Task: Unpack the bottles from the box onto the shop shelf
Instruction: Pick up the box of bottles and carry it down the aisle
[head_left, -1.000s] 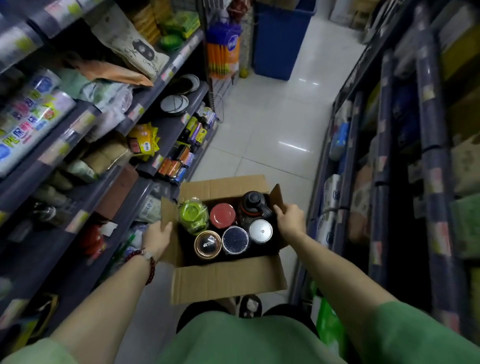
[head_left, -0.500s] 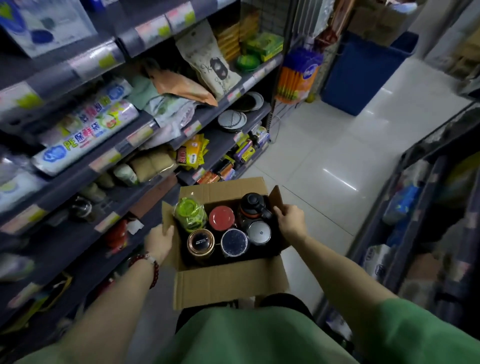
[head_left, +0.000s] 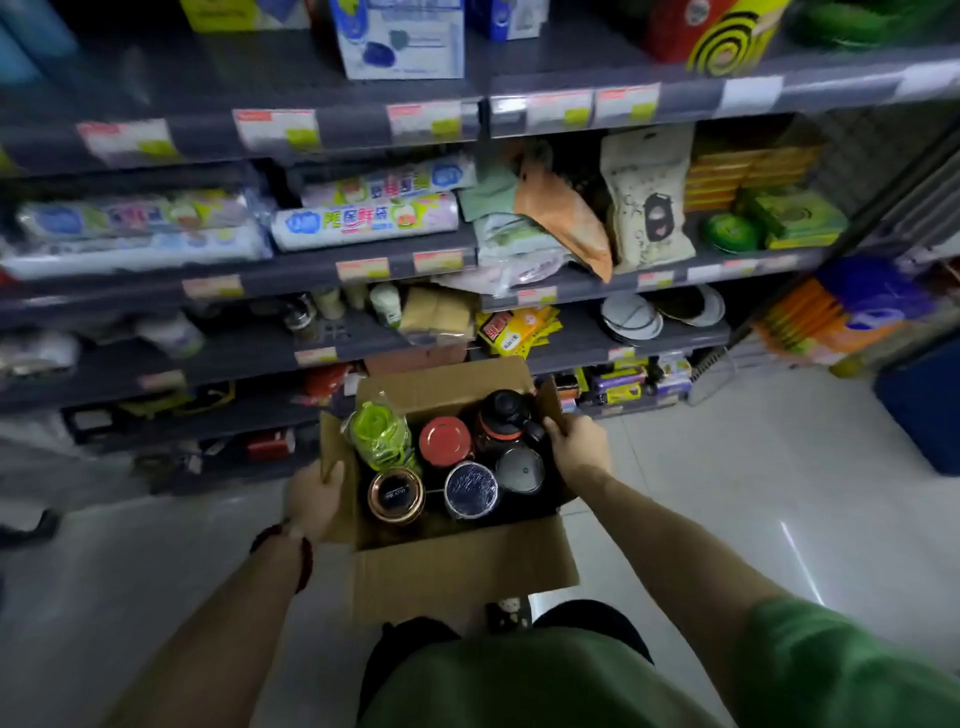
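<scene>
An open cardboard box (head_left: 462, 577) hangs in front of me, held at both sides. My left hand (head_left: 314, 499) grips its left wall and flap. My right hand (head_left: 576, 447) grips the right flap. Inside stand several bottles: a clear green one (head_left: 382, 434), a red-lidded one (head_left: 444, 439), a tall black one (head_left: 506, 415), a copper-rimmed one (head_left: 396, 494), a dark one wrapped in film (head_left: 471, 488) and a grey-lidded one (head_left: 519, 467). The grey shop shelf (head_left: 249, 348) faces me just beyond the box.
The shelves hold packaged rolls (head_left: 363, 221), bags (head_left: 647, 202), round pans (head_left: 631, 317) and a few small bottles (head_left: 387, 304). A blue bin (head_left: 924, 405) stands at the right on the pale tiled floor (head_left: 727, 467). My legs are below the box.
My view has swung left from looking down the aisle to facing the shelves. Both hands still hold the box in the same grip.
</scene>
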